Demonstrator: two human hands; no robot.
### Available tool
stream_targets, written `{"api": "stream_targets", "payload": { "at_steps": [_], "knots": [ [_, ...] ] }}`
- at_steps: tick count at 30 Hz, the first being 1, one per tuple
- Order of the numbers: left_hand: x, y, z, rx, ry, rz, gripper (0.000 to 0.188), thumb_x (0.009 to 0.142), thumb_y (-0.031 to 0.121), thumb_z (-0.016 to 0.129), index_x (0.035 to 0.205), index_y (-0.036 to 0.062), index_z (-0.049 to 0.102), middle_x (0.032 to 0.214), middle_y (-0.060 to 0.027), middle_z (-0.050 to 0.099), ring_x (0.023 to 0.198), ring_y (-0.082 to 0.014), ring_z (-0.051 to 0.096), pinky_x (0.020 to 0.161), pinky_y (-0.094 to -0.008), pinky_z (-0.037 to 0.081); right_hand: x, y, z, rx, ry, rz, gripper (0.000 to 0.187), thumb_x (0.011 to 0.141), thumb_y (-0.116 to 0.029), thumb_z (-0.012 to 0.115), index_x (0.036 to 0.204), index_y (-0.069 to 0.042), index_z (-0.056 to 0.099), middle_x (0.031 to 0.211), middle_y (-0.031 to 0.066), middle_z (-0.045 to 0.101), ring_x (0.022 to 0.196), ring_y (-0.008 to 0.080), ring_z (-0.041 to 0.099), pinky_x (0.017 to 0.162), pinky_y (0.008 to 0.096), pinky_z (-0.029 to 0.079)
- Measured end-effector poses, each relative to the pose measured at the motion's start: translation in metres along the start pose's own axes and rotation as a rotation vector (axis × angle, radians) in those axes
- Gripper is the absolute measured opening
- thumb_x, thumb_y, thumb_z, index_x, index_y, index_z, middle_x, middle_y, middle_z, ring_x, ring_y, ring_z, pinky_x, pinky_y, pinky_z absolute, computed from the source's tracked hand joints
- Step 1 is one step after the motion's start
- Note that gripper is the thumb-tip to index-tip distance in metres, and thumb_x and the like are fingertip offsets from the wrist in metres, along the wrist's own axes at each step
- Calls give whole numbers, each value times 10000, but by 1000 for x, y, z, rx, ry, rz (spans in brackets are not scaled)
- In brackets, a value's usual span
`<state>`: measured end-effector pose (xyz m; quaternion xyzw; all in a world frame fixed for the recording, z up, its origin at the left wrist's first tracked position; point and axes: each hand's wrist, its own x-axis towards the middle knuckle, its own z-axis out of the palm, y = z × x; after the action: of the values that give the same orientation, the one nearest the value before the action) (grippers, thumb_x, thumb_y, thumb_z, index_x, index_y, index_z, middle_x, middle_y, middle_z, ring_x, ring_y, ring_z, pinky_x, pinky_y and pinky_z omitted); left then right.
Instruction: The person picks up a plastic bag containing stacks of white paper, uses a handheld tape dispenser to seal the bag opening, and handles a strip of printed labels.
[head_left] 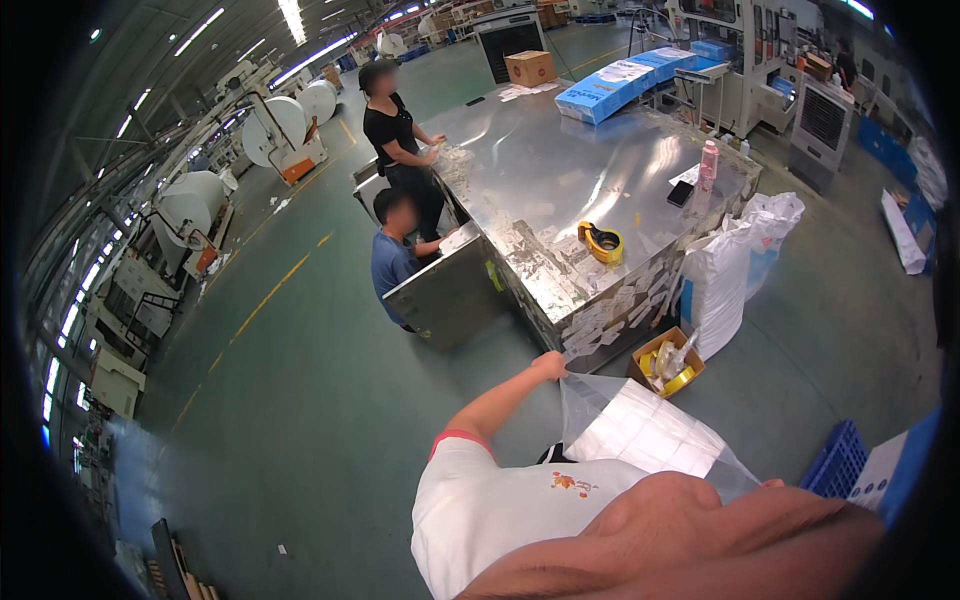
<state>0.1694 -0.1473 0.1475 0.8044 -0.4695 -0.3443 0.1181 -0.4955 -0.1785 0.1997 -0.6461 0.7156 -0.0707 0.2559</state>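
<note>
My left hand (549, 366) is closed on one corner of a clear plastic bag (590, 398), with the arm stretched out in front. The bag is pulled wide over rows of white, block-shaped packs (650, 432), which look like wrapped paper goods. On the far side of these packs, the plastic runs tight toward my right hand (774, 484). Only a small bit of that hand shows at the bag's right corner, and its fingers are hidden.
Just ahead stands a metal-topped table (560, 150) with a yellow tape dispenser (601, 243), phone (680, 193) and pink bottle (708, 165). A carton of tape rolls (667, 362) and white sacks (722, 285) sit beside it. Two co-workers (398, 150) are at its left side.
</note>
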Motion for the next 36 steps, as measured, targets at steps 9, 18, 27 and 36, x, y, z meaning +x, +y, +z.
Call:
{"api": "stream_targets", "payload": {
  "at_steps": [9, 18, 27, 36],
  "knots": [
    [-64, 6, 33, -373, -747, 5, 253, 845, 377, 547, 821, 126, 572, 683, 42, 545, 589, -50, 451, 510, -210, 359, -3, 157, 135, 1166, 80, 192, 141, 869, -168, 529, 791, -55, 558, 557, 34, 536, 416, 127, 486, 379, 235, 381],
    [-21, 17, 299, -112, -1011, 465, 199, 816, 254, 551, 919, 116, 649, 694, -34, 625, 542, -114, 551, 479, -276, 463, -77, 23, 177, 821, -1063, 441, 245, 876, -137, 445, 1047, 22, 520, 826, 134, 628, 679, 210, 621, 602, 285, 512],
    [8, 36, 230, -354, 141, 257, 143, 855, 148, 490, 911, 33, 552, 775, -116, 592, 740, -272, 590, 679, -353, 469, 56, 36, 222, 1123, -290, 287, 489, 725, -122, 630, 1182, -21, 491, 1023, 91, 625, 894, 152, 601, 810, 263, 453],
    [-84, 79, 268, 706, -244, 975, 628, 847, 460, 462, 1398, 264, 234, 1485, -79, 91, 1367, -258, 83, 1066, -556, 80, 27, -123, 187, 1573, -796, 665, 635, 858, -442, 538, 1279, -3, 356, 1092, 139, 550, 884, 187, 566, 683, 255, 453]
  ]
}}
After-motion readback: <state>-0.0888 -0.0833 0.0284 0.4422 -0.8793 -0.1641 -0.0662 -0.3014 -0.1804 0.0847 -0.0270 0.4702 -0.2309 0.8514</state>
